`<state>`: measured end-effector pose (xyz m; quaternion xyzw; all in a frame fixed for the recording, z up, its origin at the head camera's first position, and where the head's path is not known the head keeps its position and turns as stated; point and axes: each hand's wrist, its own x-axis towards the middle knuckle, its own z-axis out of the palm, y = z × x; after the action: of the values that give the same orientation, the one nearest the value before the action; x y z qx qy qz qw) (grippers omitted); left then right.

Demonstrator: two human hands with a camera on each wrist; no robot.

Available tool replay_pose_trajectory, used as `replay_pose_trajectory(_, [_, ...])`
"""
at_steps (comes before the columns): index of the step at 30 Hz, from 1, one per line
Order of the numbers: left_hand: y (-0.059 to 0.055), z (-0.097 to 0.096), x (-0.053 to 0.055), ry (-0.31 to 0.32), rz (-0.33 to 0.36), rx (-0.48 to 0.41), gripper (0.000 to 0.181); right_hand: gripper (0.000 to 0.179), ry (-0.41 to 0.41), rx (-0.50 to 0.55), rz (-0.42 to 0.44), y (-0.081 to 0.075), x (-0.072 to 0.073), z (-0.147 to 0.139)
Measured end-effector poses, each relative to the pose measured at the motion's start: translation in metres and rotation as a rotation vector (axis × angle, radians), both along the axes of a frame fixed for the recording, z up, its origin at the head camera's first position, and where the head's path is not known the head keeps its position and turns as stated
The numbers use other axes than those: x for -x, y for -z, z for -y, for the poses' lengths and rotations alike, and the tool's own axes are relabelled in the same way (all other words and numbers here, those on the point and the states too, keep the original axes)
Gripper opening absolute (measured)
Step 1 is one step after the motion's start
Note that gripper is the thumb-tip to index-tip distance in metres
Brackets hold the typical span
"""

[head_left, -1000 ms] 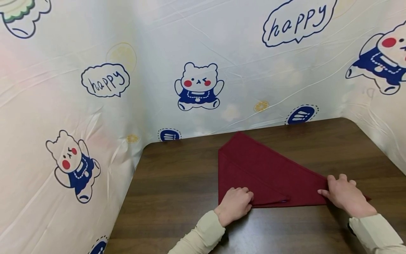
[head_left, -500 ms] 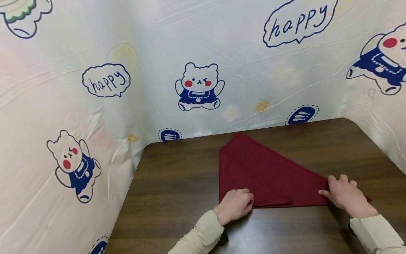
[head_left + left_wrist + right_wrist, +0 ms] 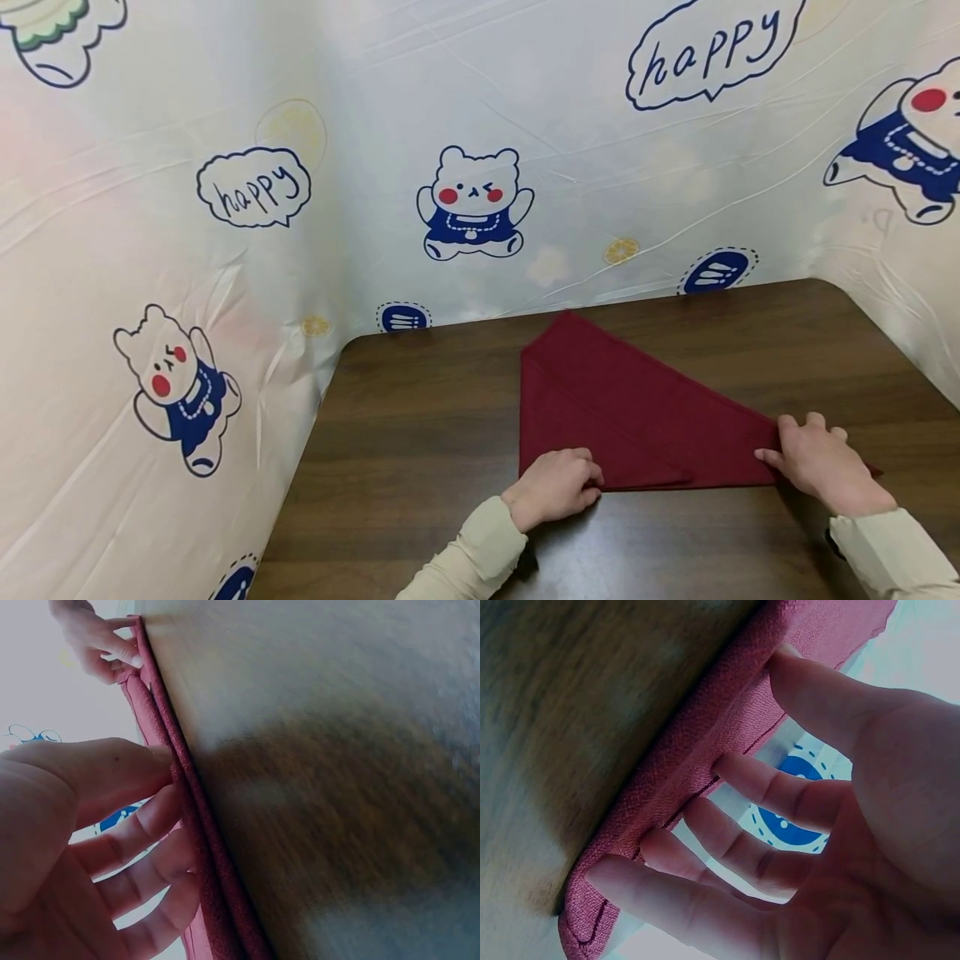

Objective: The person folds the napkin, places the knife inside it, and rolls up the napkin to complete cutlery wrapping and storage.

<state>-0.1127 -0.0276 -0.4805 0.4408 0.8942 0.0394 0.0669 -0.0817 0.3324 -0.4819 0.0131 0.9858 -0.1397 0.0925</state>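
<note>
A dark red cloth point(image 3: 630, 400), folded in layers, lies flat on the wooden table with its straight edge towards me. My left hand point(image 3: 555, 485) rests on its near left part, the thumb right at the front edge. In the left wrist view the fingertips point(image 3: 176, 851) touch the cloth beside the fold, slightly bent. At the narrow right end, my right hand point(image 3: 821, 462) lies across the cloth with spread fingers. The right wrist view shows thumb and fingertips point(image 3: 615, 877) pressing on it, set apart. A small tip of cloth sticks out to the right of that hand.
The brown wooden table point(image 3: 420, 417) has rounded far corners. A pale curtain point(image 3: 360, 183) printed with cartoon bears and "happy" bubbles hangs along the back and both sides. Both arms wear light sleeves point(image 3: 480, 550).
Both hands stay in place on the cloth. The small turned-up bit at the inner fold's corner now lies flatter. The head view shifts slightly.
</note>
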Motion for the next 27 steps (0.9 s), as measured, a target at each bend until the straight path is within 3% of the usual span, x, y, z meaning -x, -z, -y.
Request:
replay_pose_trajectory(6, [-0.002, 0.003, 0.0, 0.031, 0.08, -0.021, 0.017, 0.053, -0.005, 0.001, -0.008, 0.0, 0.0, -0.001])
replay_pose_trajectory(9, [-0.002, 0.009, 0.003, 0.012, 0.041, -0.055, 0.021, 0.055, -0.006, 0.003, -0.009, 0.0, 0.0, 0.0])
replay_pose_trajectory(14, [0.0, 0.025, 0.012, -0.128, -0.147, -0.11, 0.024, 0.055, 0.0, -0.003, -0.009, 0.0, 0.0, 0.0])
replay_pose_trajectory(17, [0.001, 0.037, 0.017, -0.262, -0.182, -0.09, 0.031, 0.054, 0.003, -0.008, -0.011, 0.001, -0.001, 0.0])
replay_pose_trajectory(19, [0.0, 0.044, 0.02, -0.343, -0.151, -0.056, 0.038, 0.055, 0.003, -0.009, -0.003, 0.001, -0.001, -0.001])
replay_pose_trajectory(22, [0.0, 0.052, 0.022, -0.429, -0.048, -0.003, 0.047, 0.058, 0.004, -0.005, 0.01, 0.002, -0.001, -0.001])
replay_pose_trajectory(27, [0.002, 0.059, 0.023, -0.481, 0.091, 0.014, 0.054, 0.055, 0.006, -0.006, 0.005, 0.001, -0.001, 0.0])
